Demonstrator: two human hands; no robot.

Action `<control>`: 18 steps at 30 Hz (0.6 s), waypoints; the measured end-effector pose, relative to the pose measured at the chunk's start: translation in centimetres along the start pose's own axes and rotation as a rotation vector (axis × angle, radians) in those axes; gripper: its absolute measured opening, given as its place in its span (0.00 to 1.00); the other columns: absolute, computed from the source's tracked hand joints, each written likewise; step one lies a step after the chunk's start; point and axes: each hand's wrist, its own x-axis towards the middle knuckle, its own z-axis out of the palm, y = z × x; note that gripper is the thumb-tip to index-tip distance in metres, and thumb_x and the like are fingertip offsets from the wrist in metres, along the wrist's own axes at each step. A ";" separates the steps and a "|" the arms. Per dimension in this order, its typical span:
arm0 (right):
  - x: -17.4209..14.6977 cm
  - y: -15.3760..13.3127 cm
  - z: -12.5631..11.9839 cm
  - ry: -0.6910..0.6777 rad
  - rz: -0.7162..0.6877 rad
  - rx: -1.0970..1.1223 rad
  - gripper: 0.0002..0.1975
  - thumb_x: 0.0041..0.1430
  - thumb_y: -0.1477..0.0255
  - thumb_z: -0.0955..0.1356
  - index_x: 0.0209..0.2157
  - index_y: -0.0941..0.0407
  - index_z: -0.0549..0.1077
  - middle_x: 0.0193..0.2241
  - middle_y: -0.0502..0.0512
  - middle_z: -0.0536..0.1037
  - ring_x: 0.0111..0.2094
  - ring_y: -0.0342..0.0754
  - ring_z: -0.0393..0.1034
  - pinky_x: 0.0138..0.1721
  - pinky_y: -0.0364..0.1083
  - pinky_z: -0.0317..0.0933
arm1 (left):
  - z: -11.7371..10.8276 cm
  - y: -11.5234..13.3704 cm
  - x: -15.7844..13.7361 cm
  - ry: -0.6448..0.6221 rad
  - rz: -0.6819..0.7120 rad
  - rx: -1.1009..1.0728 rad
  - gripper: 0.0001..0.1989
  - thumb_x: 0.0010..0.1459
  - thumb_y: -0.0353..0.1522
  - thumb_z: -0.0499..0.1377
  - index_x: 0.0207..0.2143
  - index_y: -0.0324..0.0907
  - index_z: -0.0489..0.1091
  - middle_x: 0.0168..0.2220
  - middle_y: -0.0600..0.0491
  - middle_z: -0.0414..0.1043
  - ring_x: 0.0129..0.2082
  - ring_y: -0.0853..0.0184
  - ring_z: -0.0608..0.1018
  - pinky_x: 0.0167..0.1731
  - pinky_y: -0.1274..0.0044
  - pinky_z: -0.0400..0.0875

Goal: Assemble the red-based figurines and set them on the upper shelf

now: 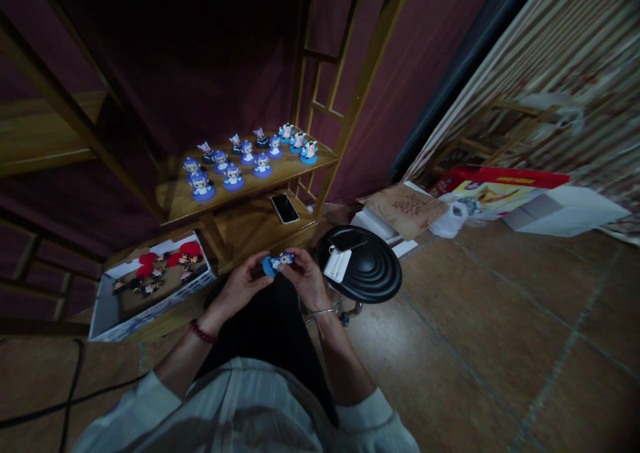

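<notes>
Between my two hands, above my lap, is a small blue-and-white figurine [284,260] lying on its side. My left hand [244,284] pinches its round blue base [269,265]. The fingers of my right hand [306,281] close round the figurine's head end. Ahead, on the wooden shelf [183,205], stand several similar figurines [233,177] on purple-blue bases. Behind them are some darker figurines [236,144] with pinkish heads, and at the shelf's right end a few pink-and-white ones [309,152] on light-blue bases.
Lower left, an open box [150,320] holds several red-and-black figurines [150,266]. A phone [285,208] lies on the lower shelf. Right of my hands, a black round stool [383,270] carries a dark phone [347,240] and a white card [338,264]. Boxes and bags [450,218] lie beyond it.
</notes>
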 end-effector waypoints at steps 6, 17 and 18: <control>-0.2 -0.4 0.2 -0.013 -0.025 -0.035 0.16 0.46 0.68 0.71 0.39 0.53 0.67 0.32 0.49 0.73 0.36 0.44 0.69 0.39 0.43 0.64 | -0.3 -0.5 0.0 -0.026 -0.018 0.007 0.27 0.48 0.34 0.63 0.51 0.40 0.63 0.50 0.48 0.70 0.51 0.63 0.71 0.55 0.67 0.60; -0.3 -0.5 0.1 -0.068 -0.051 -0.068 0.16 0.48 0.67 0.71 0.39 0.53 0.66 0.33 0.49 0.72 0.35 0.44 0.68 0.39 0.44 0.64 | -0.3 -0.4 -0.1 -0.025 -0.054 -0.007 0.31 0.46 0.37 0.64 0.54 0.40 0.63 0.52 0.48 0.69 0.53 0.60 0.69 0.56 0.65 0.58; -0.3 -0.5 0.0 -0.071 -0.057 -0.078 0.16 0.48 0.67 0.71 0.39 0.54 0.66 0.33 0.50 0.72 0.34 0.44 0.68 0.39 0.44 0.64 | -0.3 -0.3 -0.2 -0.024 -0.060 0.000 0.31 0.46 0.37 0.64 0.54 0.40 0.63 0.52 0.48 0.70 0.53 0.60 0.69 0.56 0.65 0.59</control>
